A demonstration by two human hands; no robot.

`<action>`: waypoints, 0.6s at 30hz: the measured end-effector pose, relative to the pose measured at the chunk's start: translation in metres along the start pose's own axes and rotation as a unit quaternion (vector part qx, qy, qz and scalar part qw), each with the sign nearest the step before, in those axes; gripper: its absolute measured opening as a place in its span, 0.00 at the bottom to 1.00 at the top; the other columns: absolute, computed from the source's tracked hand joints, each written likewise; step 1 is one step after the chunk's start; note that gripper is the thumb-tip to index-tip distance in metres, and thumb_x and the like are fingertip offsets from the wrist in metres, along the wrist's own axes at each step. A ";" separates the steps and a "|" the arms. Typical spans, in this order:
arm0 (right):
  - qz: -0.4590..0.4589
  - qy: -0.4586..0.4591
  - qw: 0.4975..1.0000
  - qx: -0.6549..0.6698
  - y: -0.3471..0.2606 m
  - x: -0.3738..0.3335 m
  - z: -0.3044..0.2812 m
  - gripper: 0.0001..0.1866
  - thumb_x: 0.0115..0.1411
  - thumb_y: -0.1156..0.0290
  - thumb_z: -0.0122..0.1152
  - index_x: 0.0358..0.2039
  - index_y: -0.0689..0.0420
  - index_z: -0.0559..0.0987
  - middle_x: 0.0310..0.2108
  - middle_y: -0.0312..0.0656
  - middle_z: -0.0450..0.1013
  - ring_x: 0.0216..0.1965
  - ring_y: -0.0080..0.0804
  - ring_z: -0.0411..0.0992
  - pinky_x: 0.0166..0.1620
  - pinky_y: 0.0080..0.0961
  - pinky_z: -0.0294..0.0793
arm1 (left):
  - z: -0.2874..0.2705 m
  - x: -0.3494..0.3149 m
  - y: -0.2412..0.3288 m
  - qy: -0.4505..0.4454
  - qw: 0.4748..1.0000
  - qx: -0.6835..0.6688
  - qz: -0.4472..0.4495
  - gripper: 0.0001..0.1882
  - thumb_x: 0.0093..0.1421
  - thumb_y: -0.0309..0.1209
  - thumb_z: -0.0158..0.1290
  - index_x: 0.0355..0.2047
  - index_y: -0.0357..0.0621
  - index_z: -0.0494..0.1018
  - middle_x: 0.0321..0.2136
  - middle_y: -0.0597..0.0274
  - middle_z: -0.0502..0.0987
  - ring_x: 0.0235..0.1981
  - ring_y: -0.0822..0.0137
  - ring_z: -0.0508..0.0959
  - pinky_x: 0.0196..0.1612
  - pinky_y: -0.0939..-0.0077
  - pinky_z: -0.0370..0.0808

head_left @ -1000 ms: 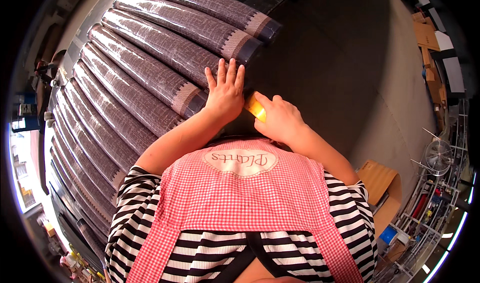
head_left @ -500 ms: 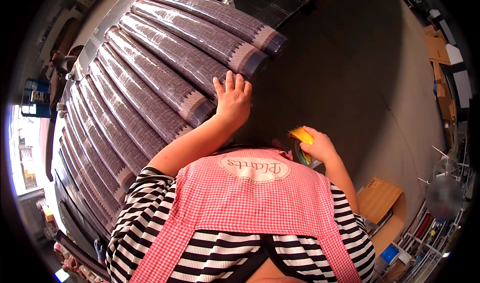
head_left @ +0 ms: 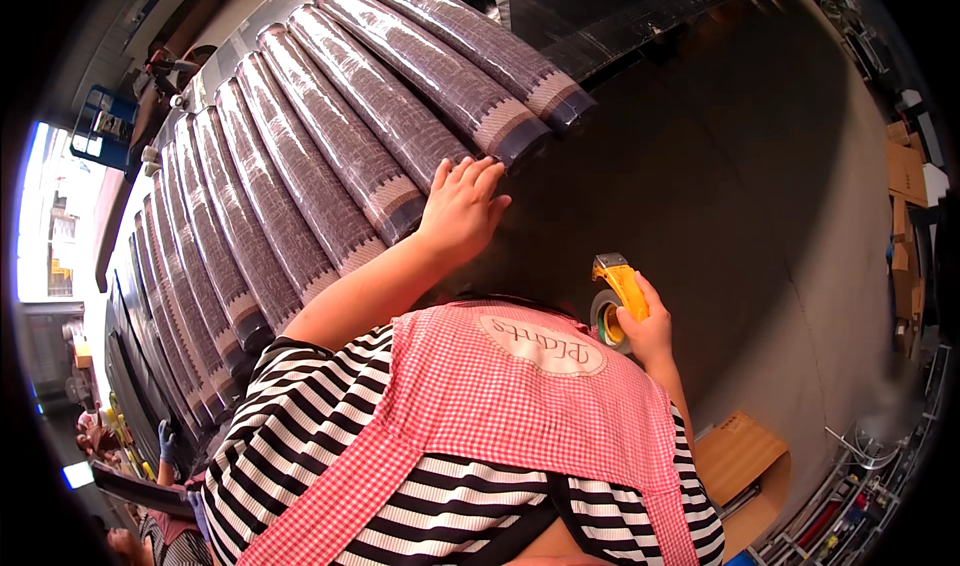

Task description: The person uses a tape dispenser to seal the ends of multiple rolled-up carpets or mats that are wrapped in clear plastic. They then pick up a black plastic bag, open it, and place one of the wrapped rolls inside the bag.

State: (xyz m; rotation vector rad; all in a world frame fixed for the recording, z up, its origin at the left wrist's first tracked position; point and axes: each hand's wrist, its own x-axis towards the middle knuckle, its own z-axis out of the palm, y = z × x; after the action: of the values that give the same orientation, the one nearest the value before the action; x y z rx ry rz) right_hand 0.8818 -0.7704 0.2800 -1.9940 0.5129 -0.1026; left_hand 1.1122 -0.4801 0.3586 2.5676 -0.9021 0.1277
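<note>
Several dark patterned rolls (head_left: 330,126), wrapped in shiny clear film with a beige band near the end, lie side by side on a dark table. My left hand (head_left: 462,211) rests with fingers stretched out on the end of one roll, hiding part of it. At the right, clear of the rolls, my right hand (head_left: 648,324) grips a yellow tape dispenser (head_left: 624,284). A roll of tape (head_left: 605,318) sits in it, beside my apron.
An open cardboard box (head_left: 740,456) stands at the lower right. Further cardboard boxes (head_left: 905,181) and a metal rack (head_left: 860,506) line the right side. A co-worker's gloved hand (head_left: 166,440) shows at the lower left. Grey floor (head_left: 820,316) lies to the right.
The view has turned, so the rolls appear shifted to the right. The tape dispenser is raised and turned more upright in my right hand. My left hand stays at the roll end.
</note>
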 end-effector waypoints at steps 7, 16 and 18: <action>-0.020 -0.046 0.997 -0.054 -0.019 0.012 -0.019 0.36 0.51 0.70 0.66 0.63 0.58 0.71 0.57 0.54 0.73 0.57 0.46 0.73 0.60 0.34 0.71 | -0.029 0.096 -0.064 -0.145 0.971 0.166 0.097 0.40 0.56 0.21 0.51 0.69 0.60 0.60 0.71 0.59 0.58 0.73 0.51 0.53 0.72 0.49 0.52; -0.035 -0.025 0.999 -0.021 0.010 0.007 -0.002 0.36 0.51 0.72 0.66 0.63 0.61 0.70 0.57 0.54 0.73 0.57 0.43 0.74 0.59 0.34 0.72 | 0.040 0.146 -0.090 -0.065 0.927 0.280 0.242 0.32 0.61 0.36 0.49 0.66 0.53 0.61 0.62 0.53 0.65 0.68 0.49 0.60 0.68 0.48 0.53; -0.018 -0.013 1.000 0.002 0.007 0.005 0.001 0.36 0.51 0.73 0.66 0.63 0.61 0.70 0.57 0.53 0.73 0.57 0.42 0.74 0.59 0.34 0.72 | 0.041 0.152 -0.097 -0.038 0.923 0.259 0.281 0.24 0.62 0.35 0.48 0.60 0.52 0.66 0.55 0.55 0.70 0.63 0.50 0.66 0.66 0.49 0.57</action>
State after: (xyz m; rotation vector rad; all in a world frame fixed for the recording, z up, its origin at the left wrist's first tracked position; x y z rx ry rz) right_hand 0.8844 -0.7746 0.2724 -1.9977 0.4585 -0.0996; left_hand 1.2893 -0.5160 0.3204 2.6873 -1.8276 0.4933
